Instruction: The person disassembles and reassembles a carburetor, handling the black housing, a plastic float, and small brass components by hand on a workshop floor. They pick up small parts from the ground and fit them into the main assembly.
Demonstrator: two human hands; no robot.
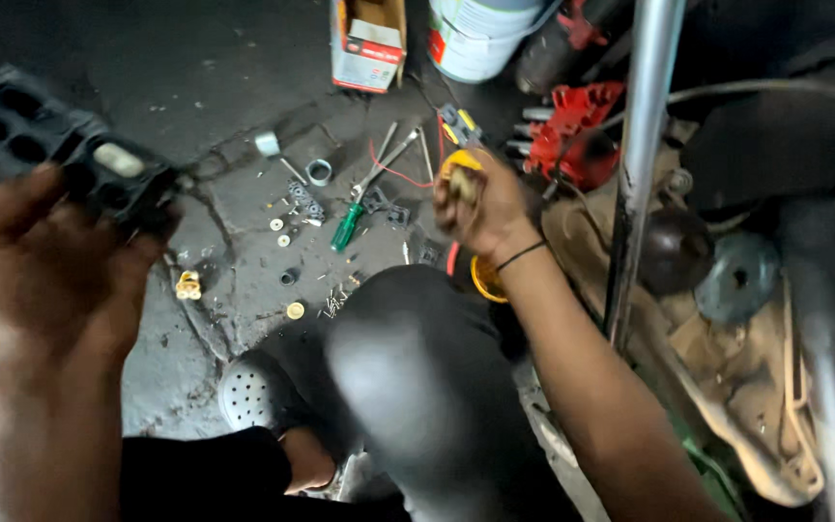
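Seen from above, a person crouches on a cracked concrete floor (195,87), a bent knee (417,367) in dark trousers nearest the camera. The left hand (45,271), raised close to the lens, grips a black plastic socket block (60,150) between thumb and fingers. Farther out, the right hand (480,208) is closed around a roll of yellow tape (461,169). Beyond it on the floor lie a green-handled screwdriver (348,227), pliers (384,159), screws and washers, then a cardboard box (367,43) and a paint bucket (480,34).
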